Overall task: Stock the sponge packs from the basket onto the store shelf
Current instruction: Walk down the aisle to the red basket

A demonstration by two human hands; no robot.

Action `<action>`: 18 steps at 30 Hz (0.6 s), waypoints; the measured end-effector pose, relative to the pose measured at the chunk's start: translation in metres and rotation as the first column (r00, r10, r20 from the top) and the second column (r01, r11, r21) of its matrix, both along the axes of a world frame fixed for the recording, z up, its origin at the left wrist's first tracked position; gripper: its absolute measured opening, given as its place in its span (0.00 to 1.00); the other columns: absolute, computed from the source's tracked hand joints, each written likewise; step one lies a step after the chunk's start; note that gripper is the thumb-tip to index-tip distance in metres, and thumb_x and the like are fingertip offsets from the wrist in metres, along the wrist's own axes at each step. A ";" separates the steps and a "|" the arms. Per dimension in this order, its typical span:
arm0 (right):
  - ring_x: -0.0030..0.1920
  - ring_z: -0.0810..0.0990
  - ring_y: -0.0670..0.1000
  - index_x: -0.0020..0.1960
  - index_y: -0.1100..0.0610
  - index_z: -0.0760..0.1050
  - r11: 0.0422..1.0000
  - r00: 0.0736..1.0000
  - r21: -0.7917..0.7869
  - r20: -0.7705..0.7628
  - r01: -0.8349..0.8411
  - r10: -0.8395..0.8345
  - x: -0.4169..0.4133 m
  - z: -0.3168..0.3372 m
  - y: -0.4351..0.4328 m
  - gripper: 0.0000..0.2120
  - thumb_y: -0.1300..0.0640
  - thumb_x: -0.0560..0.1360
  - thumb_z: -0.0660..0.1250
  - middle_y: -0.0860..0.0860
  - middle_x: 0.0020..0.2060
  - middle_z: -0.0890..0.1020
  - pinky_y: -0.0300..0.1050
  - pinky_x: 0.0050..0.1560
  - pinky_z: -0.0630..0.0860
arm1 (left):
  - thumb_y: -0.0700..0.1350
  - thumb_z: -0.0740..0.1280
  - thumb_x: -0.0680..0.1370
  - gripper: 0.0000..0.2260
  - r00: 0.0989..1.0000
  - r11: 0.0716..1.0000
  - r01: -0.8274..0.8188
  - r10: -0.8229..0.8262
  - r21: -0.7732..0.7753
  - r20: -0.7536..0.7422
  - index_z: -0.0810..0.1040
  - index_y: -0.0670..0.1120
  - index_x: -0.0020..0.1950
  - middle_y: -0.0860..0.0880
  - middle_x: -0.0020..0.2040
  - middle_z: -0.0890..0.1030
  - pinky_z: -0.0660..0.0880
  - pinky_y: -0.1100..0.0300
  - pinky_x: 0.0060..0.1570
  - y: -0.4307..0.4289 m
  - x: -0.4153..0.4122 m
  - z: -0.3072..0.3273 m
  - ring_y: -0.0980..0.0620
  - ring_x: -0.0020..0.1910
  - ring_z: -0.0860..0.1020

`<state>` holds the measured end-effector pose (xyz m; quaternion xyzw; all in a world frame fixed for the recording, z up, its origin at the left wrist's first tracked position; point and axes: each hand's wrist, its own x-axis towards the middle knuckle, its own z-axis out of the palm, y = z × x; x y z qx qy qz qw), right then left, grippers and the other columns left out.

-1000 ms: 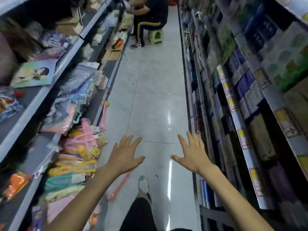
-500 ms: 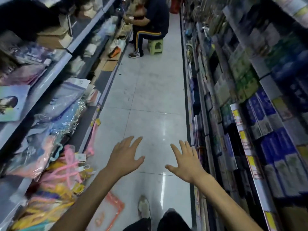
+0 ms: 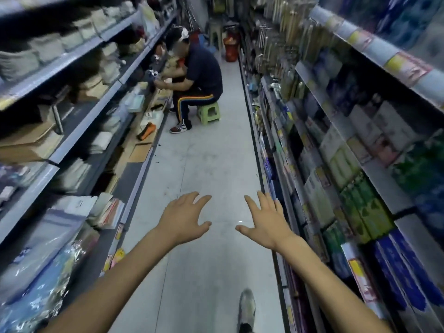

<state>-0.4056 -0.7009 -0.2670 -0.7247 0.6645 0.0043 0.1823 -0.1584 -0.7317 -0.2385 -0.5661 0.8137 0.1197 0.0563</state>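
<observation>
My left hand [image 3: 182,218] and my right hand [image 3: 265,221] stretch out in front of me over the aisle floor, fingers spread, holding nothing. Neither hand touches a shelf. I see no basket and cannot pick out any sponge packs among the blurred goods. Store shelves [image 3: 79,131] full of packaged goods line the left side, and more shelves [image 3: 355,131] line the right side.
A person [image 3: 199,75] sits on a small green stool [image 3: 208,112] at the left shelves further down the aisle. A red container [image 3: 231,48] stands at the aisle's far end. My shoe [image 3: 247,306] shows on the pale tiled floor [image 3: 206,164].
The view has advanced down the aisle and tilted up; the seated person is closer. Both hands stay spread and empty in front of me.
</observation>
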 end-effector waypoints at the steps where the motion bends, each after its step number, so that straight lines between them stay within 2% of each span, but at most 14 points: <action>1: 0.82 0.39 0.61 0.84 0.51 0.44 1.000 1.000 -0.002 0.006 0.004 -0.004 -0.010 0.008 -0.031 0.45 0.31 0.78 0.60 0.60 0.83 0.44 0.61 0.80 0.40 | 0.65 0.62 0.78 0.35 1.000 1.000 0.002 -0.002 0.007 0.024 0.55 0.58 0.82 0.46 0.81 0.61 0.65 0.48 0.73 -0.030 -0.011 0.009 0.45 0.79 0.62; 7: 0.82 0.40 0.62 0.84 0.51 0.44 0.993 1.000 -0.121 -0.019 -0.005 0.003 -0.057 0.072 -0.208 0.44 0.32 0.79 0.59 0.59 0.83 0.44 0.62 0.81 0.42 | 0.64 0.63 0.78 0.35 0.998 0.996 -0.004 0.010 -0.094 0.065 0.57 0.56 0.82 0.47 0.78 0.65 0.71 0.49 0.66 -0.203 -0.064 0.070 0.43 0.74 0.69; 10: 0.82 0.40 0.62 0.84 0.50 0.44 0.988 0.999 -0.156 -0.038 -0.021 0.015 -0.069 0.094 -0.277 0.44 0.31 0.79 0.59 0.60 0.83 0.45 0.62 0.81 0.43 | 0.67 0.61 0.76 0.36 0.995 0.987 0.036 -0.021 -0.156 0.097 0.59 0.56 0.81 0.46 0.76 0.68 0.70 0.46 0.68 -0.269 -0.078 0.083 0.43 0.72 0.70; 14: 0.82 0.39 0.63 0.84 0.50 0.44 0.981 0.998 -0.191 -0.048 -0.041 0.033 -0.076 0.104 -0.368 0.45 0.30 0.78 0.59 0.59 0.83 0.45 0.61 0.81 0.43 | 0.68 0.61 0.75 0.36 0.991 0.971 0.050 -0.020 -0.232 0.129 0.59 0.56 0.81 0.46 0.77 0.67 0.67 0.44 0.72 -0.353 -0.086 0.094 0.43 0.76 0.66; 18: 0.83 0.44 0.62 0.84 0.52 0.48 0.971 0.995 -0.220 -0.044 -0.094 0.087 -0.076 0.103 -0.465 0.44 0.32 0.79 0.62 0.59 0.83 0.48 0.56 0.80 0.49 | 0.66 0.62 0.77 0.35 0.992 0.966 0.027 0.005 -0.258 0.124 0.58 0.57 0.81 0.46 0.79 0.64 0.62 0.44 0.75 -0.442 -0.083 0.088 0.44 0.78 0.61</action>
